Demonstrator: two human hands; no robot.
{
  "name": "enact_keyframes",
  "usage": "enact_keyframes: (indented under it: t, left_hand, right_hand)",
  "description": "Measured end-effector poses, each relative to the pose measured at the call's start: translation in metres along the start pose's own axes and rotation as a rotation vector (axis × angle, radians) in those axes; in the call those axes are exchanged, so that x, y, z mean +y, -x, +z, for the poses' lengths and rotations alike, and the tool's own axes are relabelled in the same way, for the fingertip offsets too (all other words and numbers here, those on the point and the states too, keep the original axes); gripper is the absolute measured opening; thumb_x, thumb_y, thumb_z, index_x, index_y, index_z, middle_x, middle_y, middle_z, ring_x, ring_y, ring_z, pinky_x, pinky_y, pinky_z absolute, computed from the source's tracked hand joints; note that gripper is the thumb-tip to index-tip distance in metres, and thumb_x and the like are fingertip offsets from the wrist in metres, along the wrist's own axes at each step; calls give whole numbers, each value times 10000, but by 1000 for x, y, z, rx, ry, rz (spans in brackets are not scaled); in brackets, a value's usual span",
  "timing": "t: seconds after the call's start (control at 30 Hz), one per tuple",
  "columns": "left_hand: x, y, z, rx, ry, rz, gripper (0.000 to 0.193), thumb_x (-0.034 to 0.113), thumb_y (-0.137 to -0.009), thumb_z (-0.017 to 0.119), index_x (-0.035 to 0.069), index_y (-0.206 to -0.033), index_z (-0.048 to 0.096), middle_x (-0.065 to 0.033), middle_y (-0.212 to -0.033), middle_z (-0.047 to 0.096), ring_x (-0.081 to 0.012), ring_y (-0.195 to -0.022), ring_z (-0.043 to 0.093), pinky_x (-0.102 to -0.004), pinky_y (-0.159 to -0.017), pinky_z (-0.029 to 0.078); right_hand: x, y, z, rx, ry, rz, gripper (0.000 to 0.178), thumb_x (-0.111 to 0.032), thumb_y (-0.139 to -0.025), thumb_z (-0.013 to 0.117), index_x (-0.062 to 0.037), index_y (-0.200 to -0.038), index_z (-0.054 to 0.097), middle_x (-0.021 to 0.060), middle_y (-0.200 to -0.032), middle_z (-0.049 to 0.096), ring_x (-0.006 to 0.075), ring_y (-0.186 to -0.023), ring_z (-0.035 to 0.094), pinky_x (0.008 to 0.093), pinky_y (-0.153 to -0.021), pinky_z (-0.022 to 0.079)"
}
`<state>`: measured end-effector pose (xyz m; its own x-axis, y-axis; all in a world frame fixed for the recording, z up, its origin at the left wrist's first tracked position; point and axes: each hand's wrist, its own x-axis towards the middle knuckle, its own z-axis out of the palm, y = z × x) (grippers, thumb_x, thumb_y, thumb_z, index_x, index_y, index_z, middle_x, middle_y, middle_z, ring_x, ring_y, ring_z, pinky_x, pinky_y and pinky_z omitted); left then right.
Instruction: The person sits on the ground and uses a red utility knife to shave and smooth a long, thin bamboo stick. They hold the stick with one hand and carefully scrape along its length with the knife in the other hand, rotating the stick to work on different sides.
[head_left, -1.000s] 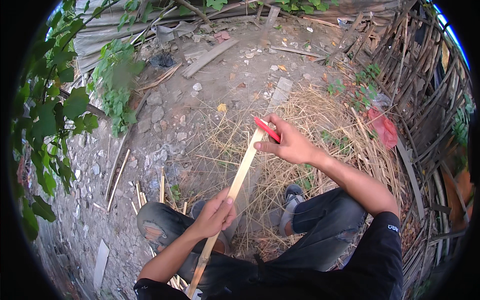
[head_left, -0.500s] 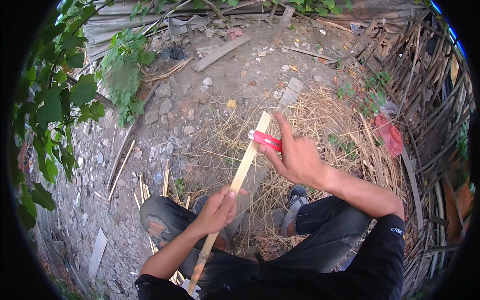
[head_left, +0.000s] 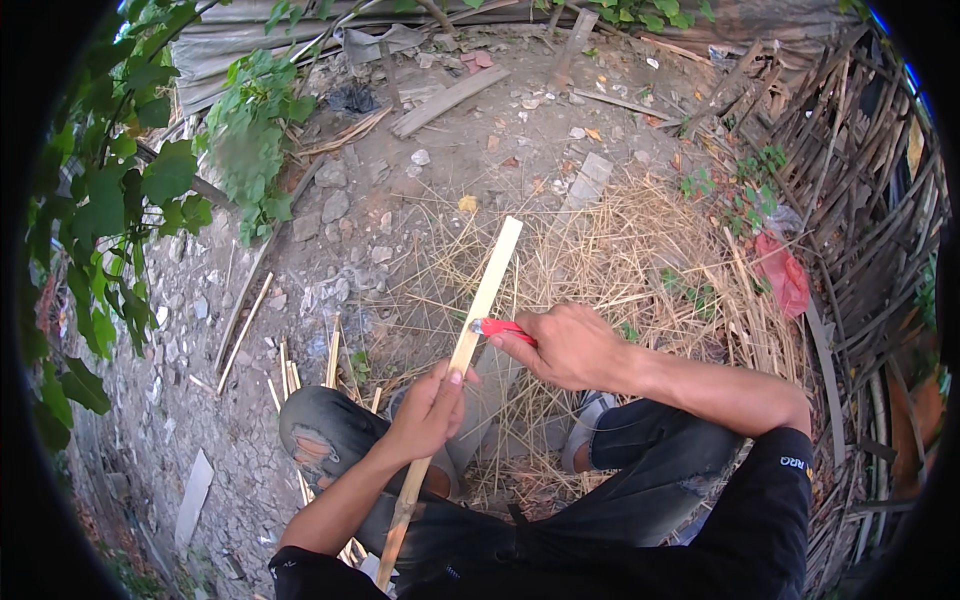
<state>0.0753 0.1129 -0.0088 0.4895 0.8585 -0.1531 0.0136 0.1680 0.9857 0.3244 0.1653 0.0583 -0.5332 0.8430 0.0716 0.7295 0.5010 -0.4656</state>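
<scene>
My left hand (head_left: pixel 428 412) is closed around the middle of a pale bamboo strip (head_left: pixel 494 275), which slants from my lap up and away to the right. In my right hand (head_left: pixel 572 345) is a red utility knife (head_left: pixel 508 331), its metal tip against the strip's right side just above my left hand. The blade itself is too small to make out clearly. The strip's far end is squared off and pale; its near end, by my left thigh, is browner.
Thin shavings (head_left: pixel 620 240) cover the ground ahead and to the right. More split strips (head_left: pixel 333 352) lie by my left knee. A stacked wood pile (head_left: pixel 850 170) rises at the right, beside a red plastic bag (head_left: pixel 780 272). A grey plank (head_left: pixel 450 102) lies farther off; leafy vines (head_left: pixel 100 220) hang at the left.
My right hand has drawn the knife down along the strip, from near its far end to just above my left hand. The strip's far end has shifted slightly left.
</scene>
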Motion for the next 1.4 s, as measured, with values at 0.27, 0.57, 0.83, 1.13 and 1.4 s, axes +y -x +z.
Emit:
enact_keyframes:
  t: [0.27,0.57,0.83,1.13,1.4]
  left_hand:
    - [5,0,3,6,-14,4,344,298,-1142,330,26,-1165,539,38,-556,427,-55,-449,403,-238,-457,345]
    - [0,5,10,-9,42,-98,323,281,-1140,338,25,-1140,534,32,-574,426,-60,-454,402,-236,-457,352]
    - [1,19,0,-128,25,-92,347,306,-1140,333,29,-1111,540,41,-602,408,-51,-470,379,-229,-445,334]
    - [8,13,-6,-149,126,-63,362,321,-1141,337,36,-1069,547,52,-591,386,-40,-466,360,-225,-442,330]
    - [-6,10,5,4,-8,-99,427,332,-1119,444,9,-1338,618,47,-570,445,-39,-471,420,-233,-463,363]
  right_hand:
    - [-4,-1,-5,-63,-20,48,545,-472,-1039,526,11,-830,666,232,-637,643,450,-624,666,541,-611,524]
    - [16,-14,-8,9,13,194,602,-501,-1059,489,14,-794,655,236,-571,583,442,-582,635,532,-605,506]
    - [58,-5,-29,164,-144,282,634,-510,-1059,499,47,-798,652,223,-598,572,392,-567,590,493,-607,468]
    - [63,-7,-46,433,-257,344,524,-480,-959,703,-40,-722,546,61,-566,519,164,-534,494,362,-524,415]
    - [58,-13,-31,369,-444,348,516,-409,-872,837,-101,-677,471,12,-625,576,82,-599,517,286,-541,423]
